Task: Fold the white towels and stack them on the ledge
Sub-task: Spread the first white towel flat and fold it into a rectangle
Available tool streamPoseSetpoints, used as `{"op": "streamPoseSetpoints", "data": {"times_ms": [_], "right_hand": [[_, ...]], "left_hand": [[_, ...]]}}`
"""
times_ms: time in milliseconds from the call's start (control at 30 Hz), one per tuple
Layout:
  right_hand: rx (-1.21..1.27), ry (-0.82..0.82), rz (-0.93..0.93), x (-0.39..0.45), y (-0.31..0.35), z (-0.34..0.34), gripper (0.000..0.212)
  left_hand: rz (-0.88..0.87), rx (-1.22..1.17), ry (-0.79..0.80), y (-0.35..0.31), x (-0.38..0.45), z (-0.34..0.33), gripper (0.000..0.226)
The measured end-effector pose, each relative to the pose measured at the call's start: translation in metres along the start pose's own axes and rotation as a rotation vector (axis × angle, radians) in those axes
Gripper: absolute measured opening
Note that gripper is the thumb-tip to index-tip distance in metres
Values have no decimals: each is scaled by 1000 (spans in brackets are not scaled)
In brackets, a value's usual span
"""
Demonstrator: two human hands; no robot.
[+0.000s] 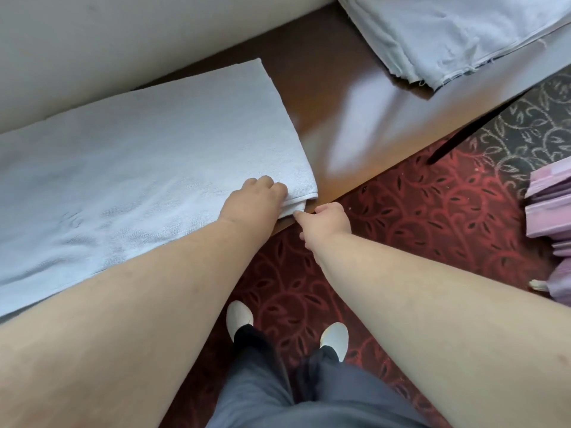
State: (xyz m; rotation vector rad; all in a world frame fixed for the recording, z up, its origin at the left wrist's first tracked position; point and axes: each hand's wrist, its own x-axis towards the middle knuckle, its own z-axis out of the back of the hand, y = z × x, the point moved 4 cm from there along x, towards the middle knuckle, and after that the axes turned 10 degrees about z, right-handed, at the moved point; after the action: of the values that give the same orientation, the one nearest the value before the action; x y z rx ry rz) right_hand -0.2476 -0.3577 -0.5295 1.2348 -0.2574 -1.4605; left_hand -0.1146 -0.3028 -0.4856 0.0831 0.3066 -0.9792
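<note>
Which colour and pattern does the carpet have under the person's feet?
The carpet is dark red with a leafy vine pattern, seen in the head view.

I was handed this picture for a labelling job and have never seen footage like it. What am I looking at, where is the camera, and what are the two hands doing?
There is no machine here. A person wears a camera on the head, so the single picture looks down along their own bare arms to their legs and white shoes on the red patterned carpet.

A white towel, already folded over, lies on a polished brown wooden ledge. The left hand rests on the towel's near right corner, fingers curled over the edge. The right hand pinches the same corner from the side.

Further right on the ledge sits a stack of folded white towels. At the far right edge is something pink, which I cannot identify.
</note>
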Motion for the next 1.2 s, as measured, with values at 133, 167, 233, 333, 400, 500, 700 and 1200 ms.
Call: {"op": "streamPoseSetpoints", "data": {"times_ms": [133,167,233,333,400,500,700,1200], "right_hand": [[-43,58,52,3,13,-6,28],[-65,70,43,3,16,-7,24],[-127,89,31,5,21,-9,15],[-79,60,38,8,29,-5,17],[19,20,46,11,32,-3,18],[370,57,-63,15,31,-9,19],[626,198,-103,25,40,-7,27],[457,63,-156,44,32,18,18]], "left_hand": [[-16,-64,-8,4,3,3,44],[9,-109,-6,7,5,6,44],[56,-189,-1,14,7,10,48],[77,-256,-13,21,4,13,49],[63,-279,-26,22,2,13,46],[71,-307,-22,21,2,12,43],[73,-340,-72,22,-2,11,37],[-78,-163,26,16,2,-3,31]]}}
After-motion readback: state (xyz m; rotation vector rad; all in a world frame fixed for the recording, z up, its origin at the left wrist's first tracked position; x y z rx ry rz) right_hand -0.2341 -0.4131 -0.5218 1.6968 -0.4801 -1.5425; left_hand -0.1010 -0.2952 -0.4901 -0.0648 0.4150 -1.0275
